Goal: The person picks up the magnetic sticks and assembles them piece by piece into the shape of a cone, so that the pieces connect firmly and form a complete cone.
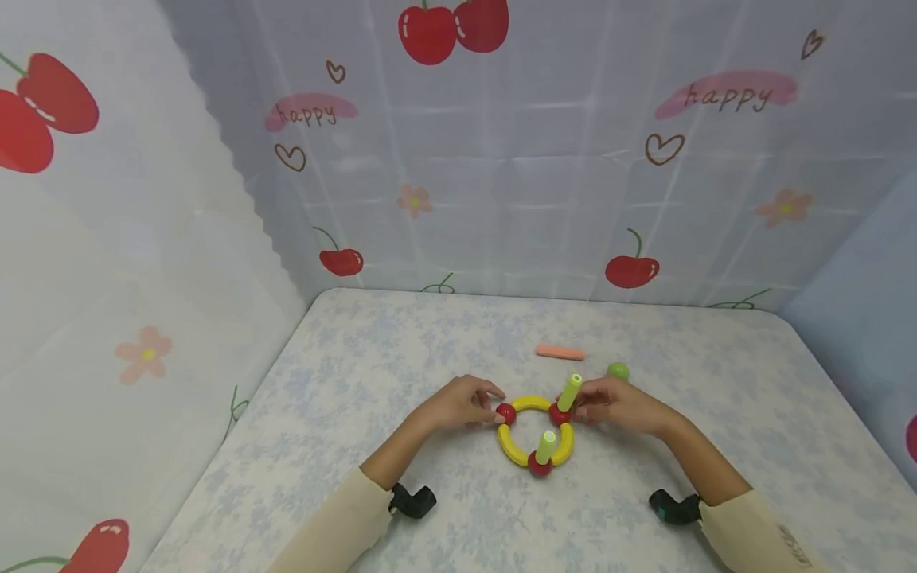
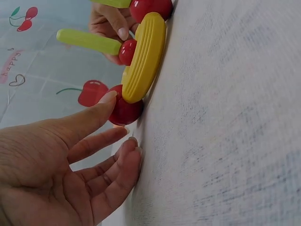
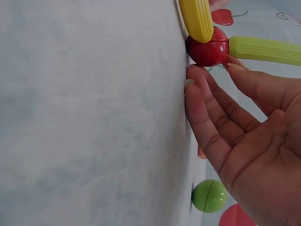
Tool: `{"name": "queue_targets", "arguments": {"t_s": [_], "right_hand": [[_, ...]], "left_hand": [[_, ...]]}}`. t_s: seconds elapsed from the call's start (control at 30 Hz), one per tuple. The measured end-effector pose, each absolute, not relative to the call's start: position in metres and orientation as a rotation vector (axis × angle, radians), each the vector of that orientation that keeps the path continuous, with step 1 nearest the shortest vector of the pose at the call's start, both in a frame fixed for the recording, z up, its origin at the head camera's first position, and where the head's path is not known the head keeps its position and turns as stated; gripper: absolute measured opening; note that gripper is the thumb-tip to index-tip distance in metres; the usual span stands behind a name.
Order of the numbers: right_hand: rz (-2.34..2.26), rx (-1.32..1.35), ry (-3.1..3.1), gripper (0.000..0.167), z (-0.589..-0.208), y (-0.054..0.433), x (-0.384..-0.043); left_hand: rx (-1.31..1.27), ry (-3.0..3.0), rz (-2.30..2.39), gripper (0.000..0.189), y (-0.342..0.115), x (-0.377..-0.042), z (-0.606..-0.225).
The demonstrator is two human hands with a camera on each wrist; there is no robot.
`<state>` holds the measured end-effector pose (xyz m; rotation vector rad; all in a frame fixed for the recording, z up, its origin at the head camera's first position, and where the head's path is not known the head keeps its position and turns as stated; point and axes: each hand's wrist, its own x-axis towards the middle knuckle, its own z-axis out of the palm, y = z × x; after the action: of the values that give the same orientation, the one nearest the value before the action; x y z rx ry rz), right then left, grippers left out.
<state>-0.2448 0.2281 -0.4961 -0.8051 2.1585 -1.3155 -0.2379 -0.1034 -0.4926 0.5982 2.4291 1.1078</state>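
A ring of curved yellow pieces [image 1: 513,447] joined by red balls lies on the table. Light-green rods [image 1: 569,393] stand up from two of the balls. At the ring's left, my left hand [image 1: 462,403] has its thumb on a bare red ball [image 2: 126,110], with the index fingertip close against its far side; the other fingers curve loosely below. On the right, my right hand [image 1: 619,404] holds the red ball [image 3: 208,51] under the far rod between thumb and index finger, its remaining fingers loosely bent near the cloth. The front ball [image 1: 540,465] is untouched.
An orange stick [image 1: 560,352] lies behind the ring. A green ball [image 1: 618,371] sits just beyond my right hand. Patterned cloth covers the table [image 1: 286,469], and cherry-printed curtains [image 1: 494,159] hang at the back and sides.
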Motion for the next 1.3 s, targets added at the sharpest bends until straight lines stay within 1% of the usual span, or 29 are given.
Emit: {"name": "queue_targets", "arguments": {"t_s": [0.17, 0.5, 0.73, 0.87, 0.97, 1.13, 1.3], "right_hand": [[-1.302, -0.798, 2.156, 0.019, -0.493, 0.234, -0.234], [-1.31, -0.813, 2.086, 0.022, -0.486, 0.236, -0.213], [-1.326, -0.849, 2.032, 0.024, -0.485, 0.238, -0.201], [-1.316, -0.877, 2.039, 0.024, -0.487, 0.237, -0.195], [-1.318, -0.849, 2.089, 0.024, -0.486, 0.236, -0.194], [-1.306, -0.725, 2.326, 0.029, -0.475, 0.235, -0.198], [-1.253, -0.722, 2.557, 0.028, -0.462, 0.227, -0.211]], "left_hand": [[0.529, 2.428, 1.16, 0.027, -0.099, -0.246, -0.495], [0.599, 2.42, 1.161, 0.014, -0.091, -0.26, -0.5], [0.632, 2.409, 1.173, 0.014, -0.086, -0.263, -0.502], [0.645, 2.406, 1.21, 0.014, -0.086, -0.26, -0.504], [0.611, 2.378, 1.258, 0.014, -0.091, -0.256, -0.507], [0.57, 2.295, 1.312, 0.011, -0.102, -0.246, -0.51], [0.591, 2.273, 1.332, 0.016, -0.107, -0.238, -0.511]]}}
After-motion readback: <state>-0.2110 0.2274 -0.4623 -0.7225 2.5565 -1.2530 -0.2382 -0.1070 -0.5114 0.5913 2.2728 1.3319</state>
